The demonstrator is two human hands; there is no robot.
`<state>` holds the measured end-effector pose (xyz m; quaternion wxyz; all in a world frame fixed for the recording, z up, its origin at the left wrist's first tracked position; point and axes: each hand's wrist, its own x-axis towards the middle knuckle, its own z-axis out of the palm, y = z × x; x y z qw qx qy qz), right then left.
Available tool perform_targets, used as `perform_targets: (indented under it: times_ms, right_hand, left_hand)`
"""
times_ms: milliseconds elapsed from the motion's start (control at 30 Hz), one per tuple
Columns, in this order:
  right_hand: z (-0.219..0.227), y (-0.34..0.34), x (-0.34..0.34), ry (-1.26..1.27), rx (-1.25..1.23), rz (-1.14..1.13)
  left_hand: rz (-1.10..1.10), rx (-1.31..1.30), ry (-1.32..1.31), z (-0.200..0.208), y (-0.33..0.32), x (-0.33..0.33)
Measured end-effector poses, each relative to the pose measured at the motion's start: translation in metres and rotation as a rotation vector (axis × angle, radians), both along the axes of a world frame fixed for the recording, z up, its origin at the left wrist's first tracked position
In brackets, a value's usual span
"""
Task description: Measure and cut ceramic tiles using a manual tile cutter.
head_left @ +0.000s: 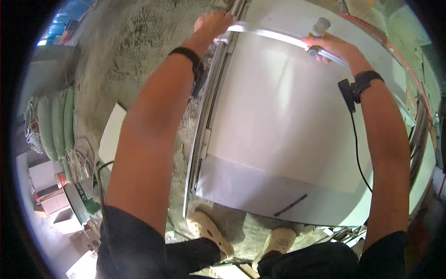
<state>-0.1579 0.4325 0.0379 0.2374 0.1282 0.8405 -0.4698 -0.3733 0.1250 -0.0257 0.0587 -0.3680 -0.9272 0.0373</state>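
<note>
A long, pale metal strip [274, 35] lies across the far part of a large white panel [278, 93]. My left hand [214, 23] is closed at the strip's left end, over the panel's left edge; its fingertips are partly hidden. Farther right, my right hand [331, 46] is closed around a mallet [320, 26] with rounded grey ends, close to the strip. Blur hides whether the right fingers also touch the strip. Metal rails [204, 121] run along the panel's left side.
A dark, thin stick [291, 205] lies on the panel's near grey band. My feet in pale clogs [209, 230] stand by its near edge. Green rolls [58, 123] and boxes [53, 202] sit at left on the rough floor [139, 46]. A red cord [395, 49] curves along the far right.
</note>
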Motion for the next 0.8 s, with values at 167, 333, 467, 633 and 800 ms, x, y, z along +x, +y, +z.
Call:
perform_targets:
  times_ms: [167, 333, 467, 633, 800]
  right_hand:
    - [-0.006, 0.002, -0.002, -0.06, 0.193, -0.022]
    - [-0.013, 0.006, -0.009, -0.099, 0.114, -0.013]
    - [-0.017, 0.006, -0.008, -0.035, 0.052, -0.026]
    - [-0.013, 0.004, -0.008, -0.008, 0.056, -0.027]
    - [-0.007, 0.001, -0.01, -0.033, -0.011, -0.03]
  left_hand:
    - [0.001, -0.304, -0.051, -0.03, 0.005, -0.021]
    - [-0.091, -0.236, 0.034, -0.056, 0.003, -0.032]
    - [-0.145, -0.163, 0.251, -0.067, -0.001, -0.03]
    - [-0.12, -0.058, 0.272, -0.047, -0.003, -0.013]
    - [0.055, -0.048, -0.061, -0.01, -0.001, 0.009]
